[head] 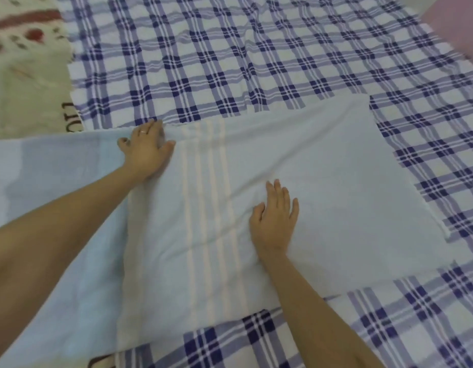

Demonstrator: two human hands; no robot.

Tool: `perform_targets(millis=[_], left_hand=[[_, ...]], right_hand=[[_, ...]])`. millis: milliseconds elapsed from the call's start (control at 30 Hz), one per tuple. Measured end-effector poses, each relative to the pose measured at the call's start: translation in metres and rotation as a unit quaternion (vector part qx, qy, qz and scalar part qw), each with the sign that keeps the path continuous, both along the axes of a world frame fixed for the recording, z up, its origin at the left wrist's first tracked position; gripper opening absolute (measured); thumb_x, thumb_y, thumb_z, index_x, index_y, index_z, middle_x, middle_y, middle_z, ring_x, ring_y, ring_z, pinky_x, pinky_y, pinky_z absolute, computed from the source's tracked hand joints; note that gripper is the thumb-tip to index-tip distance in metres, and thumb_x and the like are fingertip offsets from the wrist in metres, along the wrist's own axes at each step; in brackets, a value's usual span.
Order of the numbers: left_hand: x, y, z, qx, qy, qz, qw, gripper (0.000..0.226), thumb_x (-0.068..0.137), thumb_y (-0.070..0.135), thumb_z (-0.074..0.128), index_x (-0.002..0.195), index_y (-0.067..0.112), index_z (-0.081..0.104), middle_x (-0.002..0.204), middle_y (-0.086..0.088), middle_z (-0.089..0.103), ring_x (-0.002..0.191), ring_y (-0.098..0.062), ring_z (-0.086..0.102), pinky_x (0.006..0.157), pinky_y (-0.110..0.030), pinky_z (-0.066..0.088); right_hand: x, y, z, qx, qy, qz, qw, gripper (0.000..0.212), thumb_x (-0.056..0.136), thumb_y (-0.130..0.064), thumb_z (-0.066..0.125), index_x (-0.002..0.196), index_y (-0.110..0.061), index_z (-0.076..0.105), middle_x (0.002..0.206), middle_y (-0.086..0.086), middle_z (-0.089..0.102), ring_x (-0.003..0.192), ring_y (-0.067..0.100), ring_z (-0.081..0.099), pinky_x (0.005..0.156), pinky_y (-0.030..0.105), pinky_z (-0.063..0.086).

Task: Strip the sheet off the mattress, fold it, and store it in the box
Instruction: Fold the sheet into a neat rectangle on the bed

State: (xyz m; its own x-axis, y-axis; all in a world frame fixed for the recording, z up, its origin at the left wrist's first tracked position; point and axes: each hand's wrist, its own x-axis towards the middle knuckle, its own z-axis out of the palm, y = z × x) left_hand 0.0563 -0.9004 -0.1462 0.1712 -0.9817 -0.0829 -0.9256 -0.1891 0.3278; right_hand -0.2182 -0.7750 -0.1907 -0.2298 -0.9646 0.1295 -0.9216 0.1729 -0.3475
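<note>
A pale blue sheet [336,181] with several thin white stripes lies folded into a flat rectangle on a blue-and-white plaid cover [230,54]. More of the pale blue cloth trails off to the left under my left arm. My left hand [146,150] presses flat on the fold's far left edge, fingers spread, a ring on one finger. My right hand [275,221] lies flat on the middle of the folded sheet, fingers straight. No box is in view.
A cream blanket [25,75] with red marks and lettering lies at the upper left beside the plaid cover. Something pink [458,25] shows at the upper right corner. Plaid cloth stretches far ahead and to the right.
</note>
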Motion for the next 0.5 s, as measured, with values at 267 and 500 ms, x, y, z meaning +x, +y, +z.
perform_targets(millis=[267,500], left_hand=[[-0.016,-0.039,0.004,-0.060,-0.008,-0.106,0.993,0.018,0.088,0.024,0.064,0.102,0.014,0.067,0.113,-0.005,0.060,0.103,-0.028,0.055,0.094,-0.039,0.024],[-0.010,-0.057,0.011,-0.135,0.032,-0.064,0.988,0.011,0.086,0.001,0.044,0.091,0.006,0.052,0.084,0.000,0.055,0.074,-0.020,0.045,0.067,-0.030,0.028]], right_hand=[[0.002,-0.005,-0.003,-0.001,0.009,-0.011,1.000,0.055,0.084,-0.026,0.033,0.135,-0.016,0.051,0.145,0.001,0.045,0.134,0.020,0.042,0.115,0.040,0.012],[0.002,-0.006,-0.004,-0.011,0.016,-0.016,1.000,0.055,0.083,-0.026,0.034,0.135,-0.016,0.051,0.146,0.001,0.045,0.134,0.020,0.041,0.115,0.039,0.013]])
